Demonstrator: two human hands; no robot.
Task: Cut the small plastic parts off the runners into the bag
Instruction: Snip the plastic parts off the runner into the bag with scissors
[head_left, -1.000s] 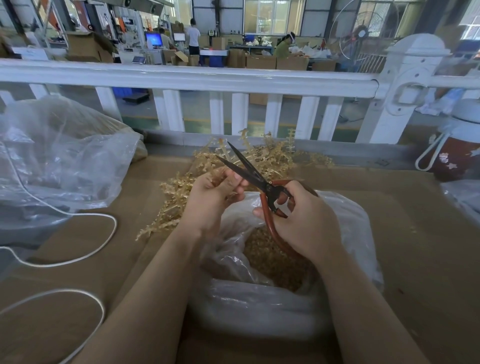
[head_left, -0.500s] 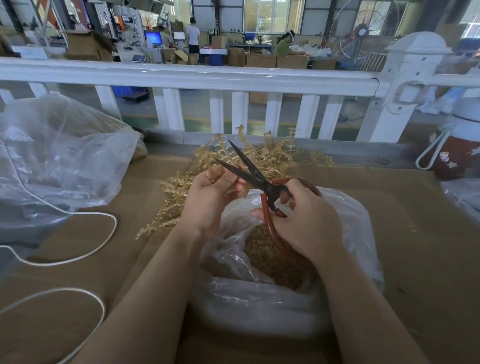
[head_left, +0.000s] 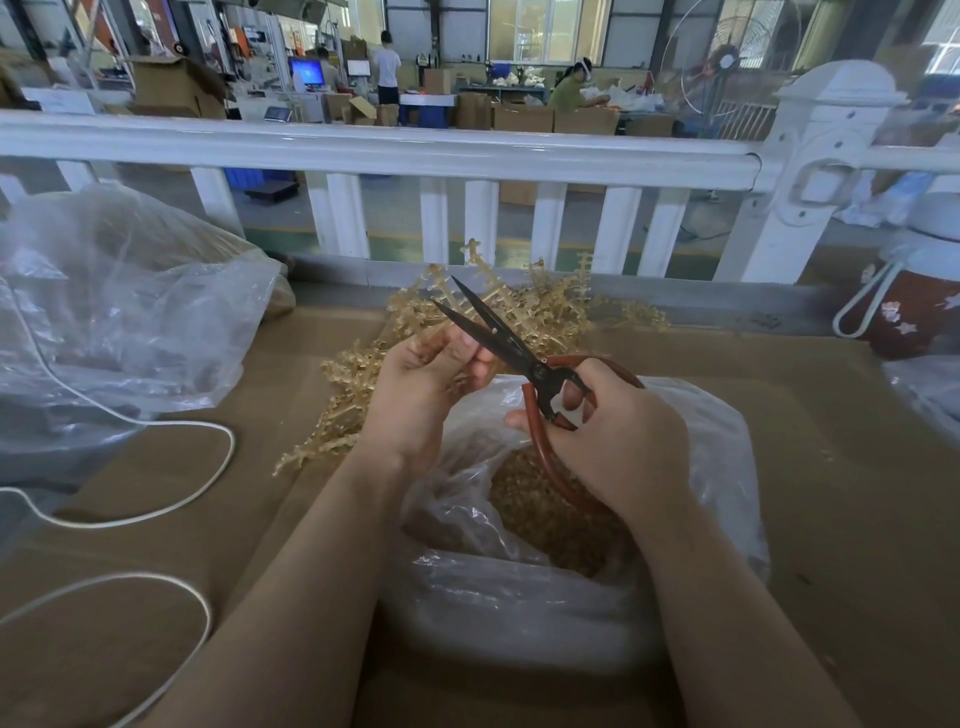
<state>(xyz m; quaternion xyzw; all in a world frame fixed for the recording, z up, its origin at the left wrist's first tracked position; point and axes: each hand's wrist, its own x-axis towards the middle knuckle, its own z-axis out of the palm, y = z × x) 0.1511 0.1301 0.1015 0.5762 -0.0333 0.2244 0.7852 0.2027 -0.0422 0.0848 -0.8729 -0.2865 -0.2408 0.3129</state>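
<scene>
Trimming over the clear plastic bag (head_left: 717, 467).
Left hand (head_left: 415, 400) pinches a pale tan plastic runner (head_left: 431, 338); right hand (head_left: 618, 441) grips red-handled black scissors (head_left: 498, 338), blades parted.

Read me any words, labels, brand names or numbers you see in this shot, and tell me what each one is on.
No text can be read.
Monitors in the background: lit, too small and blurred to read.
Yellow sign on the far wall: too small to read.
Scissors: no marking legible.
Red jug at right: star and shell pictures only, no words.
Clear bag: no print visible.
</scene>
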